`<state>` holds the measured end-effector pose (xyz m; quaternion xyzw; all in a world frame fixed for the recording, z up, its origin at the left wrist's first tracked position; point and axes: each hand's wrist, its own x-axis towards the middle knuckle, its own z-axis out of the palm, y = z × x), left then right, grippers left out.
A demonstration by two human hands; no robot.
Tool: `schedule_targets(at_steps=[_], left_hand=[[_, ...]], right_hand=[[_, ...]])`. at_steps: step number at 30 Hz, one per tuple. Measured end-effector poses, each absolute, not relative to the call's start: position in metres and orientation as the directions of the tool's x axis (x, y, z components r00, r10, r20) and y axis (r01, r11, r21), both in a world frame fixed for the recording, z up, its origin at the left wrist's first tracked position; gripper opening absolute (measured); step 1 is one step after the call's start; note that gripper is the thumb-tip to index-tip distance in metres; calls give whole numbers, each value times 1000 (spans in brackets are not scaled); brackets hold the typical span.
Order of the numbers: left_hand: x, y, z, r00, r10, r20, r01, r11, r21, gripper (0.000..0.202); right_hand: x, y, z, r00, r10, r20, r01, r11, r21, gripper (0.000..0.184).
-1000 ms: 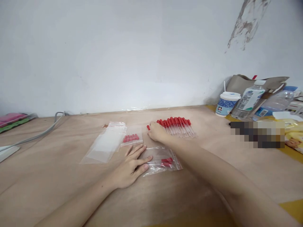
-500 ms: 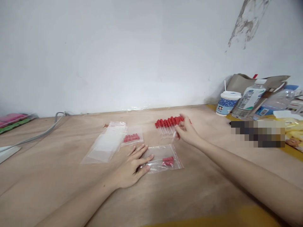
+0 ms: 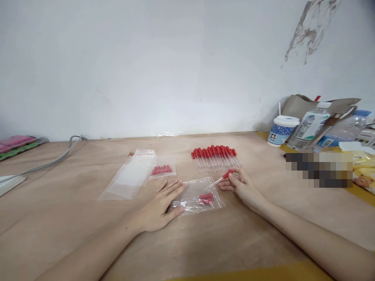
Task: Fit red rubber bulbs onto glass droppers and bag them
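Observation:
My left hand [image 3: 161, 205] lies flat, fingers spread, on the left part of a clear zip bag [image 3: 191, 186]. Inside that bag a few red-bulbed droppers [image 3: 206, 198] lie sideways, bulbs to the right. Between its thumb and fingers my right hand [image 3: 240, 187] pinches a dropper [image 3: 227, 174] by its red bulb. The glass tip of this dropper points left at the bag's red-lined right edge; whether it is inside the opening I cannot tell. Behind my right hand a row of several droppers [image 3: 215, 156] rests on the table, red bulbs facing the wall.
A bag with several red bulbs showing [image 3: 162, 169] and a stack of flat clear bags [image 3: 130, 175] lie left of centre. At right stand a paper cup [image 3: 283, 130] and a plastic bottle [image 3: 310, 125]. A grey cable [image 3: 55, 161] runs along the left.
My right hand has come away from the row of droppers toward me, now with one dropper pinched by its bulb at the bag's right edge. My left hand stays on the bag.

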<state>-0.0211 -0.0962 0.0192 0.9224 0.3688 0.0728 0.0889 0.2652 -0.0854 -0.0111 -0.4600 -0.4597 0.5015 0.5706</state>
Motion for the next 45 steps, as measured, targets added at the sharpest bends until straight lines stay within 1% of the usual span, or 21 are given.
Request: schedule_targets(at_steps=[2, 4, 7, 9, 12, 16, 19, 22, 25, 27, 29, 31, 33, 37, 41, 43, 45], left_hand=[[-21, -97, 20, 719, 691, 76, 664, -715, 218, 61], [-21, -97, 20, 721, 689, 76, 663, -718, 214, 60], [-21, -97, 20, 718, 692, 76, 667, -716, 206, 60], [-21, -97, 20, 721, 689, 75, 665, -718, 203, 60], [-21, -97, 20, 721, 689, 73, 666, -719, 198, 61], [-21, -97, 19, 717, 693, 78, 670, -716, 195, 61], [-20, -96, 19, 721, 688, 84, 664, -721, 198, 61], [-21, -95, 18, 728, 682, 66, 661, -725, 196, 59], [-21, -95, 18, 730, 683, 41, 665, -722, 191, 58], [-22, -94, 17, 732, 680, 47, 661, -725, 194, 57], [-22, -94, 17, 740, 670, 60, 649, -734, 201, 57], [-22, -94, 18, 747, 663, 59, 641, -740, 203, 57], [-22, -94, 18, 748, 662, 47, 642, -740, 201, 57], [-22, -95, 19, 745, 665, 39, 647, -736, 200, 57], [-22, -95, 20, 745, 666, 25, 650, -734, 196, 56], [-22, -95, 20, 743, 669, 17, 654, -732, 192, 57], [-21, -95, 20, 747, 664, 22, 649, -736, 191, 57]], right_hand=[[268, -87, -13, 2, 993, 115, -43, 115, -992, 38], [271, -88, -14, -105, 976, 193, 146, 207, -967, 30], [275, -90, -12, -238, 929, 283, 422, 361, -831, 17], [275, -90, -12, -278, 901, 332, 513, 431, -742, 14], [271, -87, -14, -295, 875, 385, 544, 485, -685, 13], [264, -81, -20, -238, 884, 403, 577, 462, -674, 10], [260, -81, -21, -218, 871, 440, 612, 473, -634, 9], [259, -85, -19, -303, 823, 480, 613, 554, -563, 17], [261, -88, -17, -376, 803, 463, 615, 590, -524, 25], [263, -85, -15, -350, 819, 455, 630, 565, -532, 22], [266, -76, -10, -271, 846, 459, 663, 510, -548, 16], [267, -63, -3, -173, 871, 460, 725, 428, -539, 13], [265, -48, 7, -90, 882, 462, 800, 341, -494, 13], [250, -15, 25, -4, 885, 466, 913, 194, -359, 18], [231, 15, 31, -1, 863, 505, 969, 125, -212, 28], [224, 28, 31, -6, 868, 497, 978, 109, -177, 31], [220, 38, 30, -15, 877, 481, 980, 108, -167, 32]])
